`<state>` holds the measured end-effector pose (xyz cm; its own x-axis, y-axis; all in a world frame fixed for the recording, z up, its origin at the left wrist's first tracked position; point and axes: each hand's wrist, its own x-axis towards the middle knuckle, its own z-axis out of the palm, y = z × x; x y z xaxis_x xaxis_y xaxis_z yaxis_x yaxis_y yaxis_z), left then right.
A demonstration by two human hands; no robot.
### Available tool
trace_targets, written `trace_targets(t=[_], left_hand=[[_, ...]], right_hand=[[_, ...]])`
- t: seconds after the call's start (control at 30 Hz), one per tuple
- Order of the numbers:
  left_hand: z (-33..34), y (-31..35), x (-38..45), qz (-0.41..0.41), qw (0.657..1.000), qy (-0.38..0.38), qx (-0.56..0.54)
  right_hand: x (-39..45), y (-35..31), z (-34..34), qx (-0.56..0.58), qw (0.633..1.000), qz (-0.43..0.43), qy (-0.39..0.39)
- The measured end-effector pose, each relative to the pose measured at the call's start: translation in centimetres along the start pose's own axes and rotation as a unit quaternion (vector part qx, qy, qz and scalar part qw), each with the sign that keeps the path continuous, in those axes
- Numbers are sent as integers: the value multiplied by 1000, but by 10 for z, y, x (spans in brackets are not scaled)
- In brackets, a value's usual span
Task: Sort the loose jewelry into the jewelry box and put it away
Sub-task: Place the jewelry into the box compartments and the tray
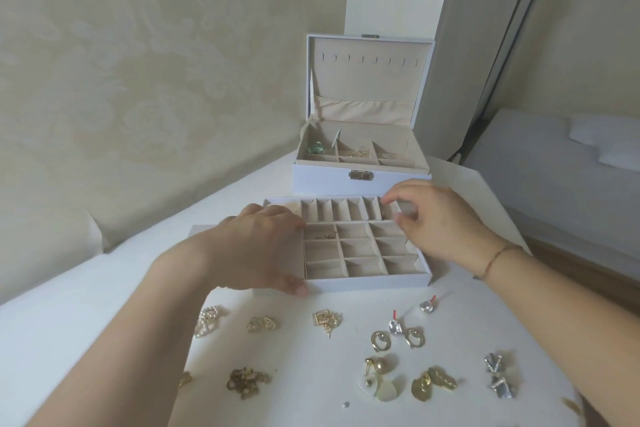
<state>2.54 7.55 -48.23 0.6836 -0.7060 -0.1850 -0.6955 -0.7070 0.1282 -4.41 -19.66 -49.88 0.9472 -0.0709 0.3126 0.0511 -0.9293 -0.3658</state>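
The white jewelry box (325,180) stands open at the back, lid (367,80) upright, with a green piece (315,148) and gold rings (360,152) in its compartments. In front lies its removable tray (363,282), holding one small gold piece (323,236). My left hand (256,246) grips the tray's left end, thumb on the front wall. My right hand (440,218) hovers over the tray's far right corner with bent fingertips; whether they pinch anything is hidden. Loose earrings lie nearer me: pearl ones (207,321), gold hoops (381,340), silver crosses (497,362), a gold chain (247,381).
Everything sits on a white tabletop (121,288) pushed against a patterned wall on the left. The table's right edge (519,239) drops to a wooden floor. A bed with white pillows (595,135) lies beyond on the right, beside a wardrobe door (485,28).
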Motion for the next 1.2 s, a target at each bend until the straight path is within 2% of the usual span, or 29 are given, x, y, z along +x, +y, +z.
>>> trace_targets(t=[0.03,0.1,0.17,0.33,0.5,0.63,0.7,0.83,0.93,1.0,1.03,1.1,1.2], left_hand=[[1,-1,1,2,1000,1,0],[2,-3,2,5,1000,-1,0],[2,-3,2,5,1000,-3,3],[3,-2,1,1,1000,2,-1],[3,-7,3,7,1000,-5,-20],[5,-8,5,23,999,0,-25],[5,-8,6,25,999,-2,-23],[6,-7,5,28,1000,-2,-6],[7,-9,7,28,999,-4,-14],[7,-9,7,32,999,-5,-17],[7,-10,7,33,999,-2,-18],[7,-11,7,35,999,2,-20],[8,-12,8,36,999,-8,-21]], right_hand=[[-14,-12,-5,0,998,-64,-4],[-46,-36,-16,1,977,-196,-83],[-70,-46,-18,-42,954,-253,-155],[-84,-44,-12,-114,931,-293,-188],[-78,-37,-20,-26,949,-251,-190],[-86,-47,-16,-34,919,-313,-239],[-88,-49,-8,-54,911,-340,-227],[-83,-45,4,-41,921,-354,-157],[-74,-46,0,91,937,-316,-118],[-55,-40,-9,194,955,-222,-40],[-42,-33,-12,211,966,-150,4],[-13,-14,-9,158,986,-22,51],[13,8,7,94,992,77,25]])
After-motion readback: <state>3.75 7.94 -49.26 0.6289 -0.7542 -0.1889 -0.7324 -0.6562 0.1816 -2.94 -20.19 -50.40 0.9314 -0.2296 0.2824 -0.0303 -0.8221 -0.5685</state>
